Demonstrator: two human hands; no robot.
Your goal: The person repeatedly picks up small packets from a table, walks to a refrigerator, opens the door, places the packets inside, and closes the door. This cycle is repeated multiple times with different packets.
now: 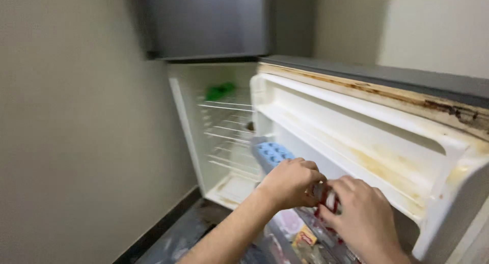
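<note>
Both hands meet at the lower shelf of an open fridge door (356, 126). My left hand (288, 182) and my right hand (361, 215) pinch the same small red and white packet (328, 199) between their fingertips. Just behind my left hand a light blue ice cube tray (272, 154) stands in the door shelf. Below the hands lie several more packets (305, 238), pink, yellow and clear-wrapped.
The fridge interior (224, 136) has white wire racks and something green (220, 91) at the back of the top rack. The door's top edge (387, 93) is rusty and stained. A grey freezer door (204, 22) is above. A beige wall is at left, dark floor (178, 233) below.
</note>
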